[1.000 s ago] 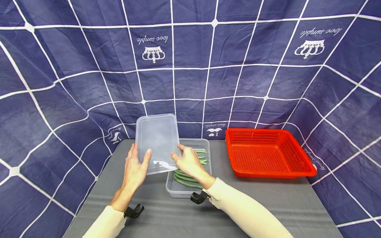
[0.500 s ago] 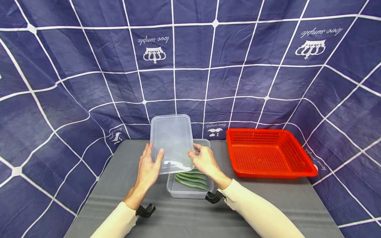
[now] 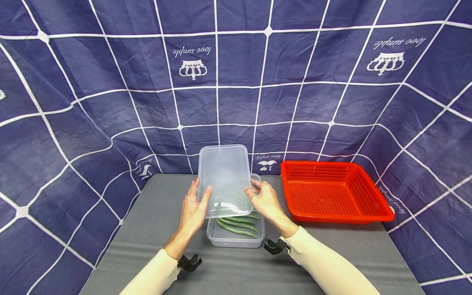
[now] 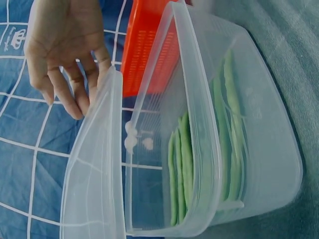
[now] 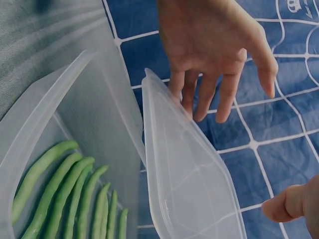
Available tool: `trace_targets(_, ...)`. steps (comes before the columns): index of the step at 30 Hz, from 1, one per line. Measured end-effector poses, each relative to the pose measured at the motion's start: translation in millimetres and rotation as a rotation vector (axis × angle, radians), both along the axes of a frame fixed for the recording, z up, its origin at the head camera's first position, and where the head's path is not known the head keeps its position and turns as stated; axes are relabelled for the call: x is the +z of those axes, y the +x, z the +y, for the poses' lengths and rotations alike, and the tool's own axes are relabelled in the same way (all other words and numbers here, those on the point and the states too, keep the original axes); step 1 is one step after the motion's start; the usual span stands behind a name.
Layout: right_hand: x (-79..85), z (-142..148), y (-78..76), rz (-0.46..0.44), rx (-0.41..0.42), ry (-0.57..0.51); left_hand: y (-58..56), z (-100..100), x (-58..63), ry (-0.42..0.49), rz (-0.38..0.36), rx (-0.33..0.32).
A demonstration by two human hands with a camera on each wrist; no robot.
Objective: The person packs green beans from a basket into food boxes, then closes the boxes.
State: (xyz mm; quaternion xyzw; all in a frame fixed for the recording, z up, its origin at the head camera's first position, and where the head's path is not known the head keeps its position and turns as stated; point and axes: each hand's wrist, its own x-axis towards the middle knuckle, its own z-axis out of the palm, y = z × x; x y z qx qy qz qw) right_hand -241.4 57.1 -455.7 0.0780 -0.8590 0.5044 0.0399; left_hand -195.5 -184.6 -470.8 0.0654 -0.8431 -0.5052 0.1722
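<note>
Both hands hold a clear plastic lid (image 3: 223,176) by its long sides, tilted above the container and apart from its rim. My left hand (image 3: 193,209) is at the left edge, thumb over the top face. On the opposite edge is my right hand (image 3: 268,201), its fingertips at the side and its thumb near the edge. Below stands a clear rectangular food container (image 3: 236,243), partly covered from view by the lid. Several green beans (image 5: 70,194) lie side by side on its bottom. In the left wrist view the lid (image 4: 89,199) stands off the container's rim.
A red perforated plastic basket (image 3: 333,198) sits right of the container on the grey tabletop (image 3: 162,246). Blue cloth (image 3: 236,102) with white grid lines hangs at the back and both sides. Black wrist cameras (image 3: 189,262) are strapped to both wrists.
Both hands have carried the lid to the right, from left of the container to above it. The beans, container and basket stay in place.
</note>
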Motion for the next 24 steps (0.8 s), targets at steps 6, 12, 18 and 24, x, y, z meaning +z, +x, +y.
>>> trace_targets(6, -1.7, 7, 0.7, -0.023, 0.003, -0.031, -1.6, 3, -2.3, 0.041, 0.026, 0.001)
trace_targets(12, -3.4, 12, 2.1, -0.054, 0.002, -0.101, -1.8, 5, -3.1, 0.084, 0.011, -0.007)
trace_targets(18, -5.5, 16, 3.4, -0.093, -0.003, -0.118, -2.4, 6, -2.2, 0.101, 0.000, -0.028)
trace_targets(24, 0.1, 19, 4.5, -0.075, -0.002, -0.124, -4.1, 5, 1.2, 0.098, 0.023, -0.062)
